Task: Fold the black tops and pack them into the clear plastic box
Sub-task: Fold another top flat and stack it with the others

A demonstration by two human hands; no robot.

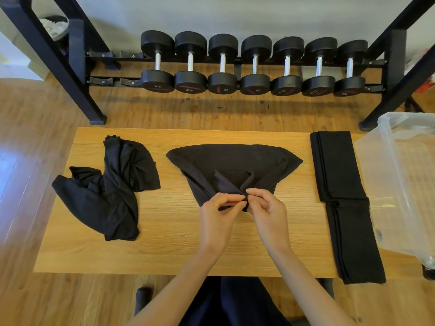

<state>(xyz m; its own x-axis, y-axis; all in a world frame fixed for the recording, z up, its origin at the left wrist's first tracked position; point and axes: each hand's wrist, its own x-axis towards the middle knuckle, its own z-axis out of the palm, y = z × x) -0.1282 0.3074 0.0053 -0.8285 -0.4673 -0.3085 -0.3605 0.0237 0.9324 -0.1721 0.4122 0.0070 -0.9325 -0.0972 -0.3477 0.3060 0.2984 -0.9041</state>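
Note:
A black top [235, 164] lies spread in the middle of the wooden table [169, 243], its near part gathered to a point. My left hand [217, 216] and my right hand [270, 209] both pinch that gathered fabric, fingertips touching. A crumpled black top [110, 189] lies at the table's left. Two folded black tops lie at the right, one farther [335, 164] and one nearer [355, 241], end to end. The clear plastic box [407, 182] stands at the far right, partly off the frame.
Behind the table a black rack [77, 67] holds a row of several dumbbells [254, 65] on the wooden floor. The rack's legs stand close to the table's far corners. My dark-clothed lap sits at the table's near edge.

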